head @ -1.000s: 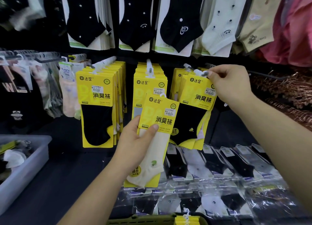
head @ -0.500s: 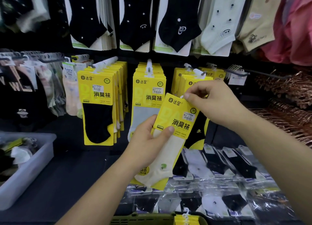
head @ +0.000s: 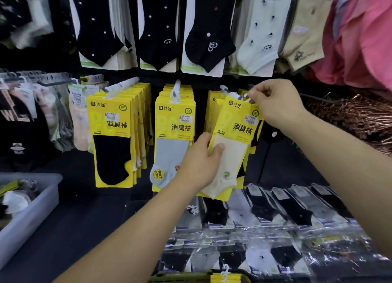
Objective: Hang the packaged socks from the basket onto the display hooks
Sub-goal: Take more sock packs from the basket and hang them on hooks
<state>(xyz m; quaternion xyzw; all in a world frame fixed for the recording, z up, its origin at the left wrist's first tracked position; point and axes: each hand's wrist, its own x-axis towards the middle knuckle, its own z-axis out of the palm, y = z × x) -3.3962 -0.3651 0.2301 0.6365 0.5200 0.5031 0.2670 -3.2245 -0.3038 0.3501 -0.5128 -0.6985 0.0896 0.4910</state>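
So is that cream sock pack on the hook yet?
Cannot tell: right hand pinches its hanger at the hook tip; left hand grips the cream sock pack.

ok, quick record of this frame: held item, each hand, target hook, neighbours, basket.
held item: yellow sock pack, cream sock, tilted
left hand: grips the pack's lower left edge
right hand: pinches the white hanger tab on top
target: right hook, tab at its tip; threaded or not, cannot tell
neighbours: grey-sock stack on middle hook, black-sock stack on left hook
basket: green, at bottom edge, spare pack in it
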